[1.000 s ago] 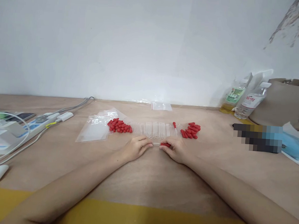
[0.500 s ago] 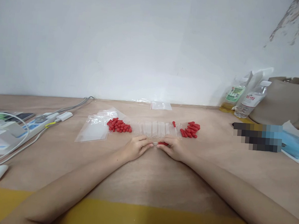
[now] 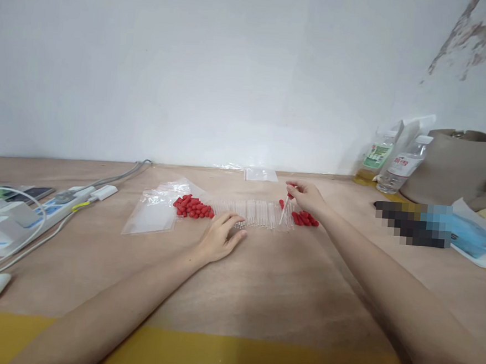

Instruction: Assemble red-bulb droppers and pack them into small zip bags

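R hand (image 3: 307,196) pinches dropper (image 3: 285,210) by red bulb (image 3: 291,193), prob. to hang tip-down over tubes (image 3: 251,211) betw. hands; L hand (image 3: 220,238) empty, slack.

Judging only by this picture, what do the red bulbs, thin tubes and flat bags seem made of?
Red bulbs: probably rubber, fairly dull, showing little glare.
Thin tubes: glass or plastic, clear with pale streaks.
Flat bags: likely plastic film, glossy, catching glare.
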`<move>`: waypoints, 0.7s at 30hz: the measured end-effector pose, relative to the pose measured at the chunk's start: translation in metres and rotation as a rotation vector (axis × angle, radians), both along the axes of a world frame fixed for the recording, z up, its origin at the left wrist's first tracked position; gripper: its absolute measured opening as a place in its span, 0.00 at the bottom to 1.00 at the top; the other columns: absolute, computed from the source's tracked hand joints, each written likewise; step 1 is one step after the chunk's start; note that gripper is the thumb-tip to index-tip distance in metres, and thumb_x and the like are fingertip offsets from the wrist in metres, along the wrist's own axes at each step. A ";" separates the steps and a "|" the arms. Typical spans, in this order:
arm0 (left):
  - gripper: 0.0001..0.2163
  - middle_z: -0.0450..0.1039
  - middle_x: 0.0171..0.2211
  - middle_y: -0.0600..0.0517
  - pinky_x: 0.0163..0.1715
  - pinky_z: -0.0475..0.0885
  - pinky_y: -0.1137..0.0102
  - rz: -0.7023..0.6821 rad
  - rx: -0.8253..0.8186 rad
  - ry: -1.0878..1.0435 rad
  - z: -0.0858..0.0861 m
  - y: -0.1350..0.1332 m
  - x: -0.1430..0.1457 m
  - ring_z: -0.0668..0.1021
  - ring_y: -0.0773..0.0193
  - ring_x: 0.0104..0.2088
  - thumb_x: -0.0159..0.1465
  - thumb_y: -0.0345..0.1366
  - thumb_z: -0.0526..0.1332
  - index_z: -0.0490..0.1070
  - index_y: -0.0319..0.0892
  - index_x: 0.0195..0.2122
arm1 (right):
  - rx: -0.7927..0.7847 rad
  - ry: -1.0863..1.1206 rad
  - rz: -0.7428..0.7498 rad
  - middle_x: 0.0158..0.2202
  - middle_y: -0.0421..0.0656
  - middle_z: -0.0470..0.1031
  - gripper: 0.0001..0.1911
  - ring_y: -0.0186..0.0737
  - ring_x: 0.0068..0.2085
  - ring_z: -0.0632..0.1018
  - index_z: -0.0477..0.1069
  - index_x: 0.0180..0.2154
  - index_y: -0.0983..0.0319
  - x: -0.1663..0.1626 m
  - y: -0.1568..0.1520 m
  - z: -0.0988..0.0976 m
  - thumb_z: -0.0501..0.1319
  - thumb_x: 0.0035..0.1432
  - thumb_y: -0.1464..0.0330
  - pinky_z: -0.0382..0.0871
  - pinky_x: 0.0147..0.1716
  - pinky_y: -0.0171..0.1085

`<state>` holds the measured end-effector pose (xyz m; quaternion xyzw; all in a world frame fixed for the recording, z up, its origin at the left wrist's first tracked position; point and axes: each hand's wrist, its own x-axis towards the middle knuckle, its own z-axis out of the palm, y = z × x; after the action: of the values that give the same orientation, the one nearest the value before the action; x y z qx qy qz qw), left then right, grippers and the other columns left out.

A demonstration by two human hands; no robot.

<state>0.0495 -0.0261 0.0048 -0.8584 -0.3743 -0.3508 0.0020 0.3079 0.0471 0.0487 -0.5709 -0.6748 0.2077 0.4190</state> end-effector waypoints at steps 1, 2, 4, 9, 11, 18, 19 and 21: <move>0.12 0.68 0.40 0.47 0.43 0.66 0.63 -0.006 0.005 0.008 -0.001 0.000 0.000 0.70 0.59 0.43 0.61 0.38 0.55 0.66 0.41 0.44 | -0.021 -0.193 -0.021 0.28 0.41 0.73 0.14 0.34 0.30 0.73 0.69 0.39 0.61 0.002 0.006 0.001 0.49 0.57 0.64 0.62 0.28 0.32; 0.11 0.68 0.40 0.47 0.43 0.66 0.63 -0.010 0.009 0.014 -0.001 0.000 0.000 0.70 0.59 0.42 0.61 0.38 0.55 0.67 0.41 0.43 | -0.044 -0.356 -0.032 0.28 0.42 0.74 0.13 0.35 0.30 0.73 0.70 0.37 0.61 0.001 0.011 0.001 0.49 0.57 0.65 0.62 0.29 0.32; 0.10 0.68 0.39 0.47 0.42 0.66 0.64 -0.009 0.013 0.020 -0.002 0.000 0.000 0.70 0.60 0.41 0.61 0.38 0.55 0.68 0.41 0.41 | -0.079 -0.552 -0.033 0.29 0.42 0.74 0.13 0.36 0.31 0.73 0.71 0.34 0.61 -0.004 0.019 -0.002 0.49 0.56 0.66 0.61 0.30 0.33; 0.08 0.67 0.39 0.48 0.41 0.65 0.64 -0.002 0.004 0.041 -0.002 0.000 0.000 0.70 0.61 0.40 0.61 0.38 0.55 0.70 0.41 0.37 | -0.106 -0.708 -0.030 0.33 0.46 0.76 0.12 0.43 0.37 0.74 0.73 0.33 0.60 -0.021 0.025 -0.012 0.52 0.54 0.66 0.60 0.36 0.39; 0.08 0.67 0.39 0.48 0.42 0.64 0.64 0.013 0.006 0.051 -0.002 0.000 0.000 0.70 0.61 0.41 0.60 0.38 0.55 0.70 0.42 0.37 | -0.103 -0.745 -0.057 0.38 0.48 0.75 0.14 0.47 0.40 0.73 0.72 0.39 0.60 -0.022 0.024 -0.013 0.52 0.54 0.64 0.58 0.40 0.42; 0.08 0.70 0.39 0.49 0.42 0.57 0.58 0.315 0.059 0.084 -0.001 -0.003 0.000 0.68 0.56 0.42 0.59 0.41 0.56 0.72 0.44 0.34 | -0.033 -0.778 -0.141 0.37 0.45 0.75 0.15 0.43 0.40 0.73 0.72 0.36 0.60 0.005 -0.008 -0.005 0.48 0.56 0.66 0.58 0.38 0.39; 0.09 0.70 0.40 0.48 0.42 0.56 0.58 0.357 0.059 0.091 -0.001 -0.003 -0.001 0.68 0.56 0.43 0.59 0.41 0.56 0.72 0.44 0.34 | -0.009 -0.795 -0.138 0.35 0.44 0.75 0.14 0.42 0.39 0.73 0.73 0.34 0.60 0.010 -0.014 -0.005 0.49 0.55 0.66 0.57 0.36 0.38; 0.09 0.70 0.41 0.48 0.41 0.56 0.58 0.409 0.053 0.115 0.001 -0.001 -0.002 0.67 0.55 0.43 0.58 0.42 0.56 0.71 0.44 0.35 | 0.033 -0.826 -0.127 0.34 0.45 0.74 0.14 0.41 0.37 0.72 0.73 0.32 0.60 0.018 -0.025 -0.009 0.51 0.54 0.63 0.57 0.35 0.37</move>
<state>0.0480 -0.0268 0.0056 -0.7829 -0.5305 -0.3031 0.1171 0.3261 0.0225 0.0401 -0.6399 -0.7528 -0.0760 0.1342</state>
